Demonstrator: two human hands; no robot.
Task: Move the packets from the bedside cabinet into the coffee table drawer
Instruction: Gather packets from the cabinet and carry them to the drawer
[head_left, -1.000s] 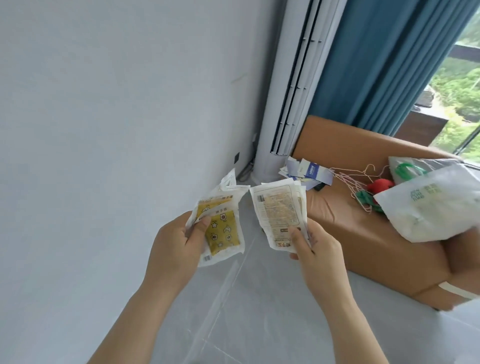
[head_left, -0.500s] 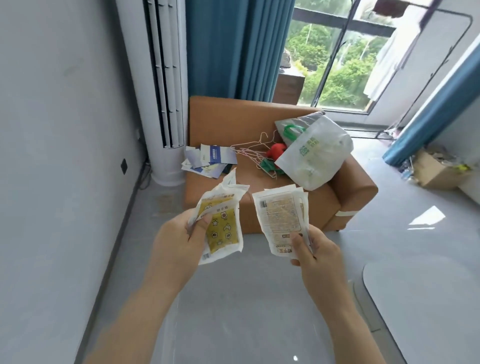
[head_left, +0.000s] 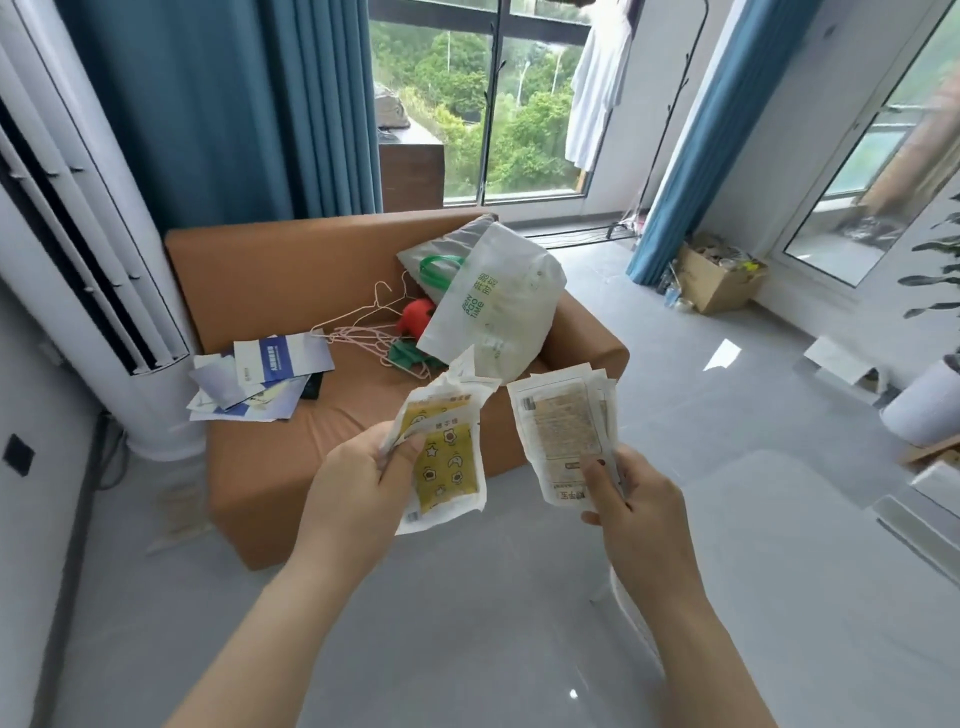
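My left hand (head_left: 353, 483) grips a small stack of white packets; the front one, a yellow-printed packet (head_left: 447, 457), faces me. My right hand (head_left: 634, 504) pinches another stack of packets (head_left: 563, 426) by its lower edge, their printed backs toward me. Both stacks are held upright at chest height, side by side and apart, over the grey floor. No bedside cabinet or coffee table drawer shows in this view.
An orange sofa (head_left: 291, 270) stands ahead with papers (head_left: 265, 374), wire hangers (head_left: 363, 327) and a white plastic bag (head_left: 493, 306). A tall white air conditioner (head_left: 78, 249) is at left. A pale round surface (head_left: 810, 519) lies at right, a cardboard box (head_left: 722, 280) beyond.
The view has swung right from the wall and air conditioner to the sofa, window and room. Both hands keep the same hold on their packets.
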